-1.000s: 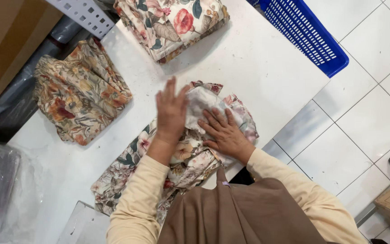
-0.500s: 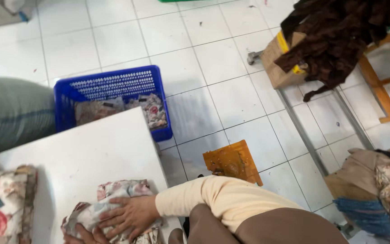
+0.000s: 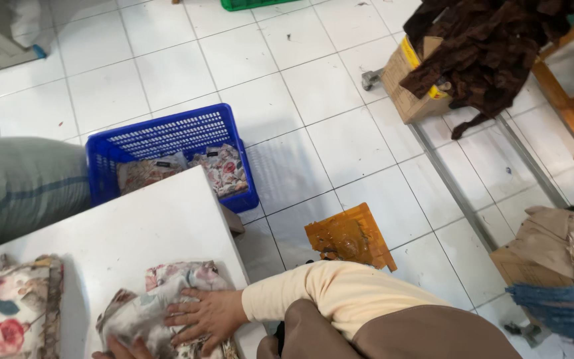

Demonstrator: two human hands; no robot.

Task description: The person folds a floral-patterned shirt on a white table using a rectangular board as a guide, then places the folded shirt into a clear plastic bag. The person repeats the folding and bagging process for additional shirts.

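Folded floral cloth (image 3: 161, 306) lies at the near right corner of the white table (image 3: 134, 233), its long axis running roughly left to right along the near edge. The right hand (image 3: 207, 318) rests flat on top of it, fingers spread wide and pointing left, pressing rather than gripping, while the left hand (image 3: 122, 348) barely shows at the near edge, touching the cloth, its fingers too cropped to judge. A second folded floral piece (image 3: 11, 309) sits toward the left edge, and a blue basket (image 3: 167, 143) stands on the floor beyond the far edge.
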